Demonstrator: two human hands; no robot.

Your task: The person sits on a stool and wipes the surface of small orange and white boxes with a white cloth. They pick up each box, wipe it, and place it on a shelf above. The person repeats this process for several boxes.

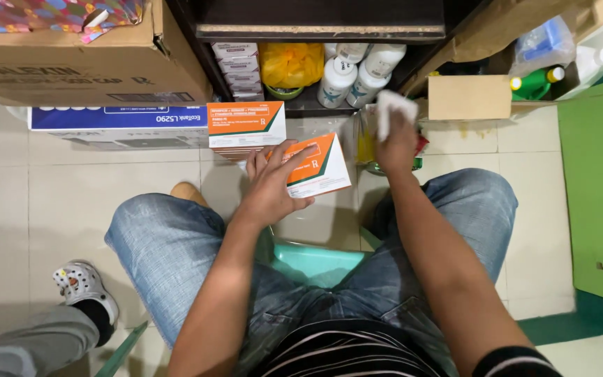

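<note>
The left hand [271, 183] had its grip wrapped round an orange-and-white carton [317, 166], tilted above the tiled floor [71, 188] between the knees. The right hand [397, 142] was closed on a white cloth [392, 110], up near the white bottles [357, 73] on the low shelf [308, 106]. More matching cartons [246, 126] sat stacked just beside the held one.

Faded blue jeans below both bare forearms, a black-and-white striped top nearer the body, dark sleeve cuff well back from the right hand [397, 143].
</note>
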